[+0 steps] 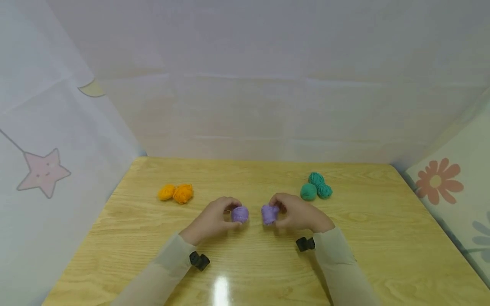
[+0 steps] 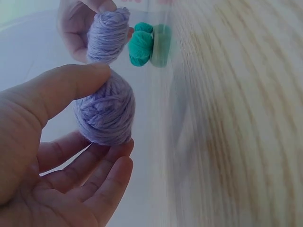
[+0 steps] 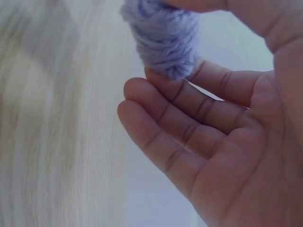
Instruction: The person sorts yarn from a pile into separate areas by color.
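Between thumb and fingers my left hand [image 1: 215, 217] pinches a purple yarn ball [image 1: 240, 214], a rounded bundle of wound strands [image 2: 106, 113]. My right hand [image 1: 298, 212] pinches another purple yarn ball [image 1: 269, 214], narrower and more like a cylinder in the right wrist view [image 3: 163, 40]. A small gap separates the two balls in the head view, near the middle of the table. In the left wrist view, the right hand [image 2: 75, 30] and its ball show beyond the left one. Both balls appear held a little above the wood.
Two orange yarn balls [image 1: 183, 194] lie together on the wooden table [image 1: 237, 267] at the back left. Three green yarn balls [image 1: 308, 192] are clustered at the back right. White cloth [image 1: 245, 114] hangs behind the table, with printed cloth at both sides.
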The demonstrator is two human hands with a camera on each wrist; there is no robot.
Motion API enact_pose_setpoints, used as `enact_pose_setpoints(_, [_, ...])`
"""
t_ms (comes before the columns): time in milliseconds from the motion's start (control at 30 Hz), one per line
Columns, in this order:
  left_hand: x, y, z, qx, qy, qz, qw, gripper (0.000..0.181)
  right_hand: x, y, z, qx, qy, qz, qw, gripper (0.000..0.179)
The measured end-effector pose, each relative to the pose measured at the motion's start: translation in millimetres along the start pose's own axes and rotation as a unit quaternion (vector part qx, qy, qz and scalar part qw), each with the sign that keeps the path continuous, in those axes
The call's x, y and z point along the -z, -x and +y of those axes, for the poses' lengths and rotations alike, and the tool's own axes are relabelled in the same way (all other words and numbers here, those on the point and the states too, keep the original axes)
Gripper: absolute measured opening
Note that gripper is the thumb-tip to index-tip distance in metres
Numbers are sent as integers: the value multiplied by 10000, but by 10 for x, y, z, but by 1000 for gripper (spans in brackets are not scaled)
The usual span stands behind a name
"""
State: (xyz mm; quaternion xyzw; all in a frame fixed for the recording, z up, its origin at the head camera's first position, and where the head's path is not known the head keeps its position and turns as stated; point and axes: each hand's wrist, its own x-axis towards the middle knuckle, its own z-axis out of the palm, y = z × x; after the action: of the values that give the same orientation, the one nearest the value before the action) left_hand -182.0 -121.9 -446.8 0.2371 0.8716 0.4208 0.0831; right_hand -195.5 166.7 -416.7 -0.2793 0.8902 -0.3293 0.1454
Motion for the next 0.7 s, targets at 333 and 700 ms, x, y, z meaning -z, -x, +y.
enact_pose_setpoints(333, [-42, 103, 97, -118, -203, -220, 9995, 48, -36, 128, -87, 236, 67, -283, 9993, 39])
enact_pose_setpoints(700, [-98, 193, 90, -271, -215, -294, 9990, 47, -215, 159, -66, 416, 147, -427, 9981, 42])
